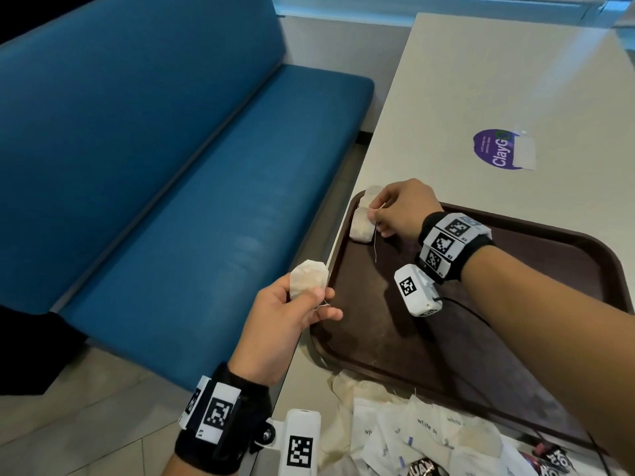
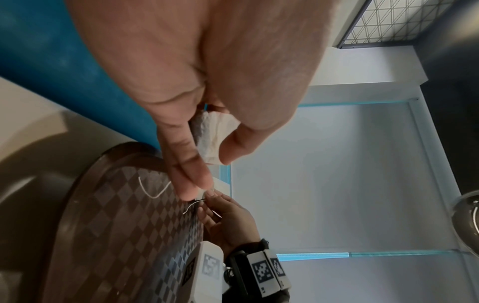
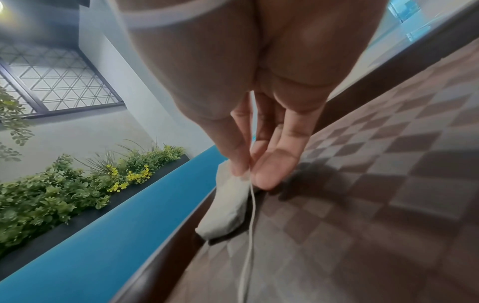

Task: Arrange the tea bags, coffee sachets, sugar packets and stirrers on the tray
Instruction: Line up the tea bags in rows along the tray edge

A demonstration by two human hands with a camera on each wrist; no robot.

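Tea bags (image 1: 361, 225) lay in the tray (image 1: 515, 321) corner, right hand (image 1: 402, 207) pinching one's string; left hand (image 1: 292, 314) pinched another bag (image 1: 307, 278) beside the tray (light, soft, tearable; grip paper edges).

sachets (image 1: 426, 467) cut off, labels perhaps unreadable

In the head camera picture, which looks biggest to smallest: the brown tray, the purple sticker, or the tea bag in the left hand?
1. Brown tray
2. Purple sticker
3. Tea bag in the left hand, though being nearer the camera makes it look almost sticker-sized.
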